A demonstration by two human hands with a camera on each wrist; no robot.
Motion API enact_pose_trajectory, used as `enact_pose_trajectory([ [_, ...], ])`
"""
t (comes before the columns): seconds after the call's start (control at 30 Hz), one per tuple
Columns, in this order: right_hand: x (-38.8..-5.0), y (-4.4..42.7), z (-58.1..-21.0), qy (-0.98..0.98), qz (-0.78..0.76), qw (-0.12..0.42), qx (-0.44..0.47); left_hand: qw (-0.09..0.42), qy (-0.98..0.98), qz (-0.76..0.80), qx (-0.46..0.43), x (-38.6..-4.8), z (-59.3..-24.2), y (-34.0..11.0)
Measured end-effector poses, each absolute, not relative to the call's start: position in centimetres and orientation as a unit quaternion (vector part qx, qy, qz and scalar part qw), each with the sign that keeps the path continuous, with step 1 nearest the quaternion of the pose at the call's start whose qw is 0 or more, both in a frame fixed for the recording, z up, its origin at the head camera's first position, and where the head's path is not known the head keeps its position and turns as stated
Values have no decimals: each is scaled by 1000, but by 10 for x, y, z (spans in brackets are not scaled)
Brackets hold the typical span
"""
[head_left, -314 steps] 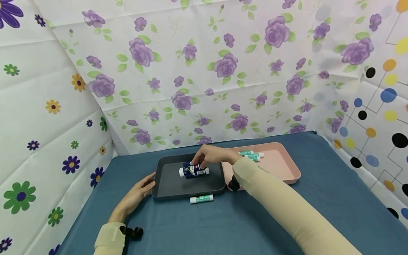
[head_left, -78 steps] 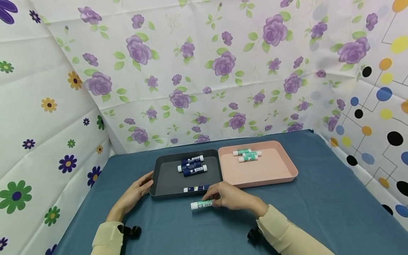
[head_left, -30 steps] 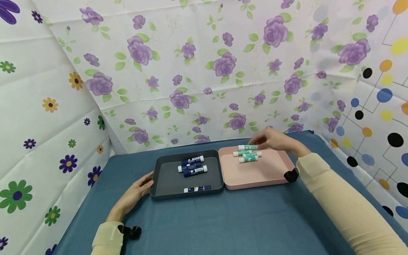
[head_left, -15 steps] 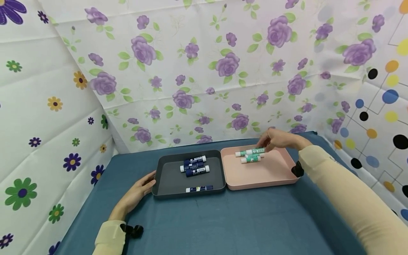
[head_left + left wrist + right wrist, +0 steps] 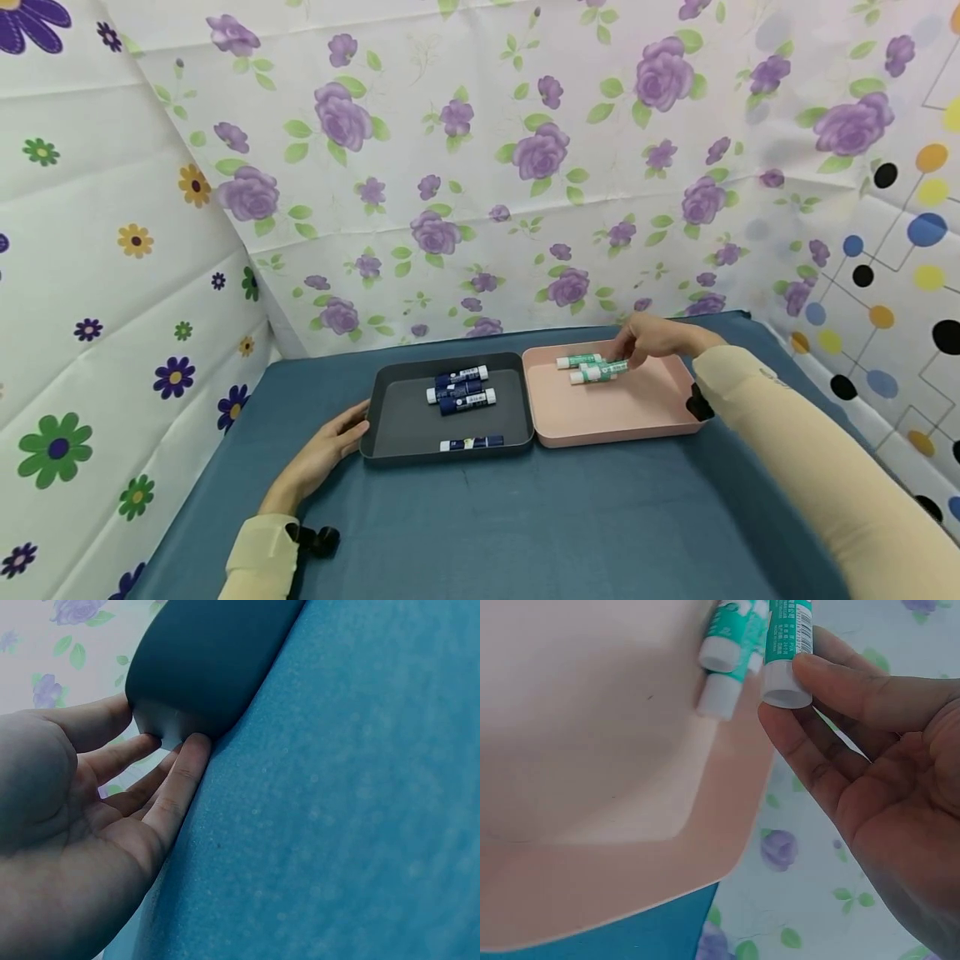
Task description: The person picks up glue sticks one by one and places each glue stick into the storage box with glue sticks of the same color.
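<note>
My right hand (image 5: 654,335) is over the back of the pink tray (image 5: 600,417), pinching a green-and-white glue stick (image 5: 613,367) between thumb and fingers. In the right wrist view, the white end of this held glue stick (image 5: 786,684) points toward the camera, beside other green glue sticks (image 5: 721,656) in the tray. In the head view it overlaps the group; contact is unclear. My left hand (image 5: 322,454) touches the left side of the dark grey tray (image 5: 397,433) with extended fingers. Up close, its fingertips (image 5: 196,746) meet the tray's corner (image 5: 210,660).
Several navy glue sticks (image 5: 468,402) lie grouped in the grey tray, with another navy glue stick (image 5: 472,443) along its front wall. Both trays stand side by side on a blue cloth (image 5: 480,525). A floral sheet (image 5: 450,208) hangs behind.
My right hand has brought the green glue stick from the cloth before the grey tray into the pink tray, then shifted it slightly nearer. My left hand stays at the grey tray.
</note>
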State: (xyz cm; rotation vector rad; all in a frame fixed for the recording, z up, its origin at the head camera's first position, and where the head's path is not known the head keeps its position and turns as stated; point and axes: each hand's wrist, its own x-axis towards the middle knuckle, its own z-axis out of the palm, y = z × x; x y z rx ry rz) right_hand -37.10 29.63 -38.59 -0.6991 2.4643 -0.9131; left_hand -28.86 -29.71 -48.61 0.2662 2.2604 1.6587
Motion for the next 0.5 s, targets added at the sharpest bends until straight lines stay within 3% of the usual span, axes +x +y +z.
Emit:
enact_pose_trajectory([
  [0.27,-370,303,-401,890,-330,233,-211,164,791,582,91,-289,-486,-295],
  [0.5,-369,300,-404,891,-317,230,-229,164,790,583,89,-289,-486,-294],
])
